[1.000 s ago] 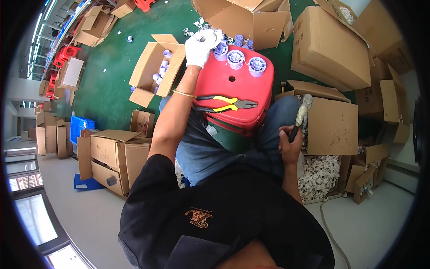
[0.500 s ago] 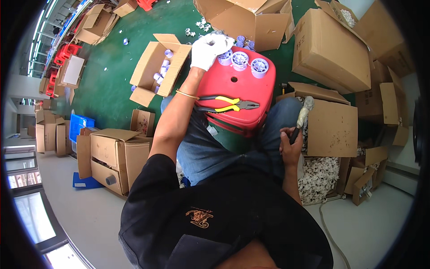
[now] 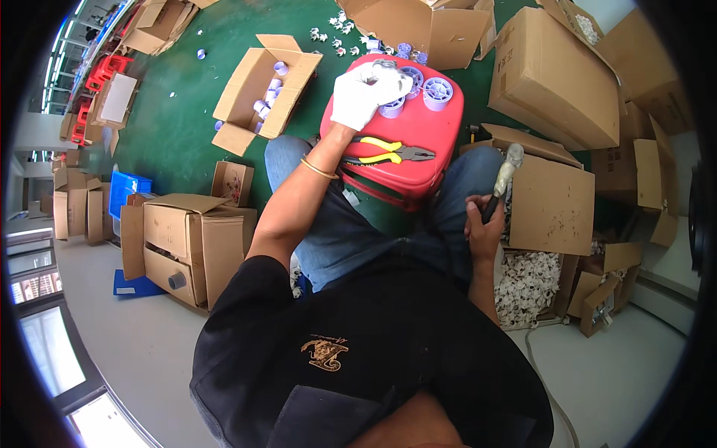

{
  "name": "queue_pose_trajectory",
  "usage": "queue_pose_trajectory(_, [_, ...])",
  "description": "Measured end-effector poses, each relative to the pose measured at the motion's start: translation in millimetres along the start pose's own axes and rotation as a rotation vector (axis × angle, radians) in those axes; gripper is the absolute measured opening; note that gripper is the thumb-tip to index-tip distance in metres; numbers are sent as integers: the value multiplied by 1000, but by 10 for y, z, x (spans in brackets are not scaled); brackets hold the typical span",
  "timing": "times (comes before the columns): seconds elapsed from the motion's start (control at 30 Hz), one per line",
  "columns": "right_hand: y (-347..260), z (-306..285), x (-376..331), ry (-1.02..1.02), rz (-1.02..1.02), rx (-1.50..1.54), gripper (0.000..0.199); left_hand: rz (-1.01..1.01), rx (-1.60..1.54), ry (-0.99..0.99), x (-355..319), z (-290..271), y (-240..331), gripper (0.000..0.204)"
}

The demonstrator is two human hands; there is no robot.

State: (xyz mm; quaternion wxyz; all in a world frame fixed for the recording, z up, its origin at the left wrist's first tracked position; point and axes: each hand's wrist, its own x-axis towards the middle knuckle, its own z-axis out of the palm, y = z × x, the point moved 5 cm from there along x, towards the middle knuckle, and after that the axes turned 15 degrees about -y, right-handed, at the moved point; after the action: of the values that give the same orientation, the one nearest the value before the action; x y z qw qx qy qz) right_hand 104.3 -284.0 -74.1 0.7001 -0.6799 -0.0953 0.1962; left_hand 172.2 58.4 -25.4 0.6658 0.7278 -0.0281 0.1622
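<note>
Right fingers (image 3: 474, 214) grip a tool (image 3: 504, 178); gold script (image 3: 323, 337) marks the shirt (image 3: 388, 317).

One wide head view looks steeply down from above the shirt (image 3: 388, 328), nearest the lens; the left hand's fingers (image 3: 392, 88) lie farther off, the floor (image 3: 187, 97) beyond them.

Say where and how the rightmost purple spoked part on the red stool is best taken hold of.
Pinch the rightmost purple part by its round outer wall, probably best from above and the right. It sits spoked face up, giving opposite curved sides to squeeze; its right side is free, while another purple part and the gloved left hand are to its left.
</note>
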Motion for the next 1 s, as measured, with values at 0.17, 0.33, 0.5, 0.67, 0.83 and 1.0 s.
queue_pose_trajectory(0.17, [-34,-14,8,-17,27,-26,13,56,29,-50,-37,155,20,19])
queue_pose_trajectory(0.33, [-371,49,143,-156,23,-183,17,108,-23,-54,-97,279,55,22])
queue_pose_trajectory(0.5, [-1245,556,415,-298,-260,-635,27,44,-101,-14,-190,315,-6,25])
queue_pose_trajectory(0.67, [-1324,732,795,-397,-243,-822,29,34,2,40,-223,318,-33,22])
queue_pose_trajectory(0.83, [-1710,779,864,-419,-305,-802,29,54,-28,45,-210,299,-260,21])
queue_pose_trajectory(1.0, [-2284,800,768,-242,-444,-588,33,-11,-142,7,-217,308,-445,25])
